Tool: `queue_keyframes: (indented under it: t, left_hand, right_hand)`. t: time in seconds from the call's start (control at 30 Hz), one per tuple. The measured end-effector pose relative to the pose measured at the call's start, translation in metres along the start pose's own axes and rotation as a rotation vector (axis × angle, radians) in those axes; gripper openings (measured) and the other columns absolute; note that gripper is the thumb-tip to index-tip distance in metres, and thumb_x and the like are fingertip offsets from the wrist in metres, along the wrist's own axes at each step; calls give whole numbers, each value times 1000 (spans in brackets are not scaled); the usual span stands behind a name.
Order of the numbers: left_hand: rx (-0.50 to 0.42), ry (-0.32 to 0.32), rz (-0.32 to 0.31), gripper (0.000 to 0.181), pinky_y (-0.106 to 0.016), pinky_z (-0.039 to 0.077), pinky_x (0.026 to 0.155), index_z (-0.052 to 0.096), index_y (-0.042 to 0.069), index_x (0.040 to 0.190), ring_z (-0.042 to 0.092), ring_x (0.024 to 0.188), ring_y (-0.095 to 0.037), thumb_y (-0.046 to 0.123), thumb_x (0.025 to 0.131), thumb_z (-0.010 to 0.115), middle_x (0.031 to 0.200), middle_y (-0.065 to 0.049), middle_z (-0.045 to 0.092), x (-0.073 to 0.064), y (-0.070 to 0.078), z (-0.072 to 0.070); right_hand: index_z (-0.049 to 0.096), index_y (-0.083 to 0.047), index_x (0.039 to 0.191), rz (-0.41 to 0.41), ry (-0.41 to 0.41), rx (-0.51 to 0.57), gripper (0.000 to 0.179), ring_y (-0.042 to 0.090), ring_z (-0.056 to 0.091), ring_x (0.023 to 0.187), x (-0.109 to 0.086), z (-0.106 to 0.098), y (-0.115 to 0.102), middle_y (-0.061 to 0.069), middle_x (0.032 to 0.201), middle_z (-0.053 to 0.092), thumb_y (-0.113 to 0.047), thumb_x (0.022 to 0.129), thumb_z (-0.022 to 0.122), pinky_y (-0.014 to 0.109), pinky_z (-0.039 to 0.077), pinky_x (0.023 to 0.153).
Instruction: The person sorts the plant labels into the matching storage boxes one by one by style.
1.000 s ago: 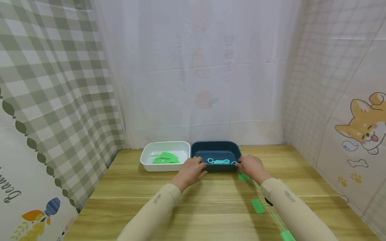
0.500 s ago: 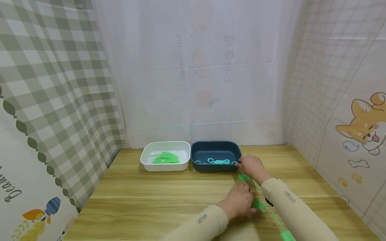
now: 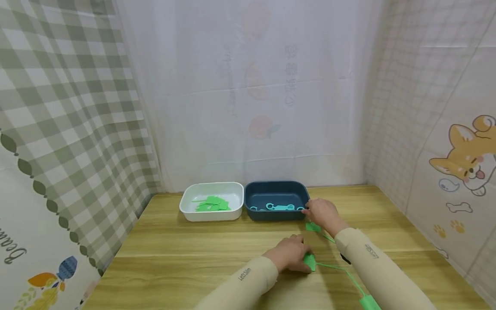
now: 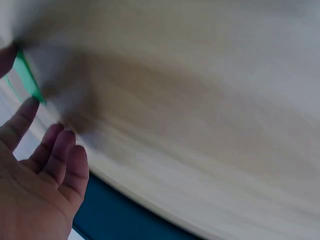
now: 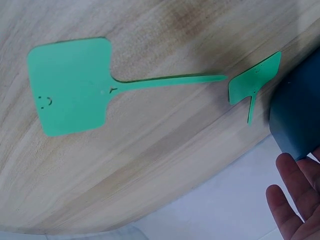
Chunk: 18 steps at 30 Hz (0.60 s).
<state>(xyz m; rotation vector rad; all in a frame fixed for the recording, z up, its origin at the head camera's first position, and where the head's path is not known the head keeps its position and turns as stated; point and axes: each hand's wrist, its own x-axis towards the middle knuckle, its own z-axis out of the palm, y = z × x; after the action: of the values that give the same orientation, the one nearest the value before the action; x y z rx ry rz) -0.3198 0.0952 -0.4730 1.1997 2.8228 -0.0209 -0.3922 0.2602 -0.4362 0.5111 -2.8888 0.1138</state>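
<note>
My left hand (image 3: 289,255) pinches a green plant label (image 3: 310,261) with a square head and thin stem, just above the wooden table. In the left wrist view, thumb and index finger meet the label's edge (image 4: 27,77); the other fingers are loosely bent. My right hand (image 3: 323,213) grips the right front corner of a dark blue bin (image 3: 277,215), partly hidden behind the bin in the right wrist view. Light blue ring-ended pieces (image 3: 280,207) lie inside this bin. Another green label (image 3: 313,227) lies by its front corner, and one more (image 3: 369,302) near my right forearm.
A white bin (image 3: 211,216) stands against the dark blue bin's left side, with several green labels (image 3: 213,204) piled in it. Both stand on the wooden table (image 3: 166,258) near its back edge. Curtains enclose the back and both sides.
My left hand came out of the dark blue bin toward the near right, took a green label from the table, then shifted left with it. The right hand stayed at the bin's corner.
</note>
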Motion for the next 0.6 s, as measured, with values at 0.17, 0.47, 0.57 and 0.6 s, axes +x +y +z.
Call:
queue_keyframes:
  t: [0.17, 0.47, 0.57, 0.6]
  left_hand:
    - [-115, -14, -28, 32, -18, 41, 68, 69, 21, 91, 44, 79, -6, 44, 74, 83, 88, 9, 48, -17, -35, 1]
    - [-130, 105, -15, 35, -18, 40, 65, 63, 15, 89, 46, 75, -7, 37, 70, 82, 84, 10, 48, -56, -111, 9]
    - [-160, 237, -56, 38, -23, 45, 69, 64, 12, 97, 51, 78, -10, 35, 71, 81, 88, 6, 54, -68, -146, -3]
    - [-173, 290, -84, 40, -26, 47, 72, 65, 10, 98, 53, 80, -12, 34, 72, 81, 90, 3, 57, -72, -157, -10]
  right_hand:
    - [62, -11, 73, 2, 1, 8, 26, 19, 58, 59, 0, 1, -1, 0, 64, 58, -26, 93, 69, 38, 49, 55]
    - [67, -9, 79, -5, -8, 14, 22, 22, 62, 64, -3, 0, 0, 3, 70, 64, -26, 94, 69, 38, 51, 56]
    - [68, -8, 82, -4, -11, 14, 21, 22, 63, 65, -2, -1, -1, 3, 72, 65, -26, 94, 69, 38, 51, 57]
    - [68, -8, 82, -5, -11, 14, 21, 22, 63, 65, -1, -1, -1, 3, 72, 65, -26, 94, 69, 38, 51, 57]
